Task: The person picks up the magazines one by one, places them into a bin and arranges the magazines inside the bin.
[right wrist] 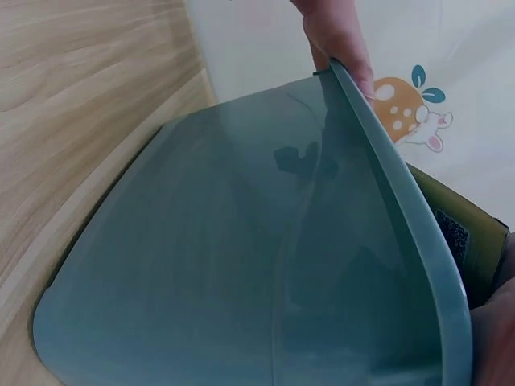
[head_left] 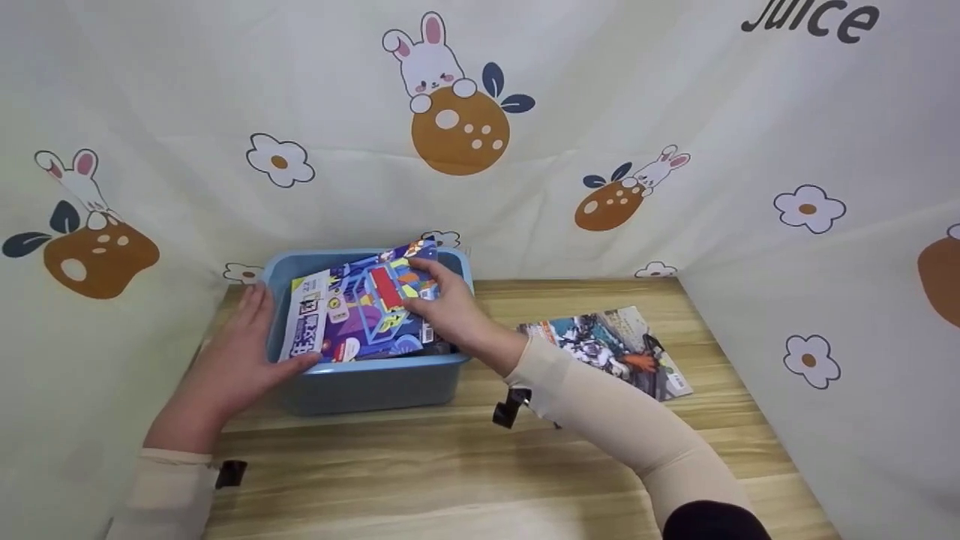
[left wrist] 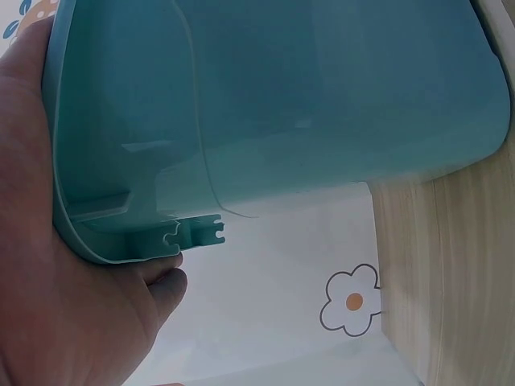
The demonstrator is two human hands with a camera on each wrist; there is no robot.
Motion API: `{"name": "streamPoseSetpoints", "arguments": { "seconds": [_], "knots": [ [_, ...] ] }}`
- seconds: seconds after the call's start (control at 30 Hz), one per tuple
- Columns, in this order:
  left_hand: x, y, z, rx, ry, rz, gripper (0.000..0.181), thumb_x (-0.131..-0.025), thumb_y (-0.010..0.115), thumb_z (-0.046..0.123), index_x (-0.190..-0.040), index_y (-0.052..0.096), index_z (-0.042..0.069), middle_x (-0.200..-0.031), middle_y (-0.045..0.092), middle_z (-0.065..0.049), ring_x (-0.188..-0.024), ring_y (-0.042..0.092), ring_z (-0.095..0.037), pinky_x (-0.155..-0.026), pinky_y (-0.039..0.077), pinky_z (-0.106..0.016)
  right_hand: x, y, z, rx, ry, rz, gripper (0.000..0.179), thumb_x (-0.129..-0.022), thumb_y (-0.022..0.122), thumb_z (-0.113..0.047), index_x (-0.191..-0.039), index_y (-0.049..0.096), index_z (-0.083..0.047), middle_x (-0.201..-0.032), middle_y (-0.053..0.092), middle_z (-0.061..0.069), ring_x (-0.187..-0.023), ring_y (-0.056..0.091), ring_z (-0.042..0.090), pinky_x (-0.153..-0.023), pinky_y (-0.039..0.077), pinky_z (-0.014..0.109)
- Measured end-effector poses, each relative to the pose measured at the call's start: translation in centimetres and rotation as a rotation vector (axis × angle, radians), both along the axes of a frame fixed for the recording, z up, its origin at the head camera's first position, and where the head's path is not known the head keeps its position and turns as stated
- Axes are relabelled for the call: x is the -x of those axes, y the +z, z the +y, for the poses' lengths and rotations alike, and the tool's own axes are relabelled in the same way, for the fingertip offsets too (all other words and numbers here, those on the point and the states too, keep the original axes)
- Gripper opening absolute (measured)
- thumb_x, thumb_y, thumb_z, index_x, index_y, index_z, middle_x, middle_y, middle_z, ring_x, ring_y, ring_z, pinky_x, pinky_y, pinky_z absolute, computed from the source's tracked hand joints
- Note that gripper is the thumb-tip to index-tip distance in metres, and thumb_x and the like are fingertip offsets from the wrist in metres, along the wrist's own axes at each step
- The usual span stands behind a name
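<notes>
A blue plastic bin stands on the table, with a colourful purple-and-blue magazine lying tilted in its mouth. My left hand grips the bin's rim at the near left corner; the left wrist view shows its fingers curled beneath the rim. At the magazine's right edge, my right hand holds it, thumb on the cover and fingers toward the far corner. Part of that hand shows beyond the rim in the right wrist view. The bin's contents beneath the magazine are mostly hidden.
Another magazine with a picture cover lies flat on the wood-grain table right of the bin, partly behind my right forearm. A patterned cloth with rabbits and flowers rises close behind the bin and along both sides.
</notes>
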State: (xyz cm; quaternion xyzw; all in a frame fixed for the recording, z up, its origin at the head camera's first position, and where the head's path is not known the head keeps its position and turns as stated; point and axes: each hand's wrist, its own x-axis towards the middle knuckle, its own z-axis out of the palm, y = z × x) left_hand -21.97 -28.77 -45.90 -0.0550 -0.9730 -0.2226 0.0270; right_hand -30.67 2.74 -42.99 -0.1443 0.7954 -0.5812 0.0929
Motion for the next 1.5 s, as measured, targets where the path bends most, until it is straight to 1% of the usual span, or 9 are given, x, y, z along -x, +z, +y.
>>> {"name": "streamPoseSetpoints", "arguments": {
  "seconds": [0.2, 0.5, 0.9, 1.03, 1.1, 1.17, 1.3, 1.4, 1.5],
  "knots": [
    [0.1, 0.0, -0.1, -0.005, -0.005, 0.009, 0.134, -0.092, 0.069, 0.082, -0.175, 0.004, -0.001, -0.183, -0.004, -0.026, -0.168, -0.004, -0.049, -0.119, 0.021, -0.083, 0.0, 0.0, -0.2, -0.033, -0.006, -0.003, 0.064, -0.106, 0.075, -0.013, -0.164, 0.053, -0.025, -0.162, 0.053, 0.010, -0.137, 0.059, 0.025, -0.115, 0.053, 0.041],
    [-0.1, -0.1, -0.3, -0.003, -0.014, 0.041, 0.130, -0.094, 0.070, 0.077, -0.174, 0.010, -0.006, -0.182, 0.003, -0.030, -0.168, 0.000, -0.050, -0.120, 0.021, -0.083, 0.0, -0.1, -0.2, -0.034, 0.031, 0.011, 0.068, -0.102, 0.078, -0.014, -0.165, 0.052, -0.020, -0.157, 0.057, 0.010, -0.129, 0.064, 0.023, -0.107, 0.057, 0.036],
    [-0.1, -0.3, -0.3, 0.004, -0.004, 0.020, 0.133, -0.092, 0.068, 0.082, -0.175, 0.006, -0.002, -0.183, -0.002, -0.026, -0.168, 0.000, -0.051, -0.119, 0.021, -0.083, -0.1, -0.1, -0.3, -0.102, 0.043, 0.030, 0.070, -0.103, 0.079, -0.015, -0.166, 0.050, -0.024, -0.161, 0.053, 0.010, -0.137, 0.060, 0.025, -0.113, 0.053, 0.039],
    [-0.1, -0.2, -0.2, 0.001, -0.001, 0.026, 0.135, -0.091, 0.066, 0.085, -0.175, 0.007, -0.002, -0.183, -0.001, -0.027, -0.168, 0.000, -0.051, -0.118, 0.022, -0.084, 0.0, 0.0, -0.1, -0.100, 0.087, 0.052, 0.074, -0.103, 0.079, -0.017, -0.169, 0.046, -0.019, -0.156, 0.057, 0.013, -0.127, 0.066, 0.023, -0.107, 0.057, 0.037],
    [-0.1, -0.1, 0.0, -0.001, -0.001, 0.034, 0.135, -0.091, 0.066, 0.085, -0.175, 0.007, -0.003, -0.183, 0.000, -0.028, -0.168, 0.001, -0.051, -0.119, 0.022, -0.083, 0.2, 0.0, 0.3, -0.095, 0.091, 0.098, 0.073, -0.103, 0.079, -0.018, -0.168, 0.047, -0.014, -0.147, 0.058, 0.017, -0.116, 0.066, 0.019, -0.097, 0.058, 0.032],
    [0.0, -0.1, 0.1, -0.001, -0.004, 0.037, 0.135, -0.091, 0.066, 0.085, -0.174, 0.008, -0.004, -0.183, 0.000, -0.028, -0.168, 0.001, -0.051, -0.120, 0.021, -0.082, 0.3, 0.3, 1.0, -0.079, 0.078, 0.156, 0.067, -0.103, 0.079, -0.017, -0.164, 0.051, -0.009, -0.129, 0.060, 0.014, -0.104, 0.062, 0.016, -0.088, 0.055, 0.028],
    [0.1, 0.1, 0.2, 0.006, -0.016, 0.035, 0.134, -0.092, 0.065, 0.085, -0.174, 0.009, -0.006, -0.183, 0.001, -0.028, -0.169, 0.002, -0.049, -0.124, 0.020, -0.080, 0.6, 0.9, 4.0, -0.013, -0.016, 0.272, 0.048, -0.104, 0.078, -0.012, -0.149, 0.064, -0.005, -0.101, 0.049, 0.006, -0.085, 0.049, 0.014, -0.074, 0.045, 0.027],
    [0.1, 0.0, 0.0, 0.012, -0.020, 0.032, 0.134, -0.092, 0.065, 0.085, -0.173, 0.010, -0.006, -0.182, 0.001, -0.028, -0.169, 0.002, -0.049, -0.125, 0.020, -0.080, 1.0, 0.6, 7.8, 0.009, -0.074, 0.324, 0.038, -0.102, 0.077, -0.008, -0.139, 0.068, -0.002, -0.098, 0.051, 0.006, -0.082, 0.050, 0.015, -0.073, 0.045, 0.027],
    [-0.1, -0.2, -0.4, 0.005, -0.014, 0.030, 0.134, -0.092, 0.065, 0.085, -0.174, 0.009, -0.006, -0.183, 0.001, -0.028, -0.169, 0.001, -0.049, -0.124, 0.020, -0.081, 1.9, -0.6, 12.4, -0.035, -0.114, 0.339, 0.034, -0.102, 0.077, -0.006, -0.134, 0.068, 0.000, -0.103, 0.055, 0.008, -0.087, 0.053, 0.018, -0.077, 0.048, 0.028]
  ]
}}
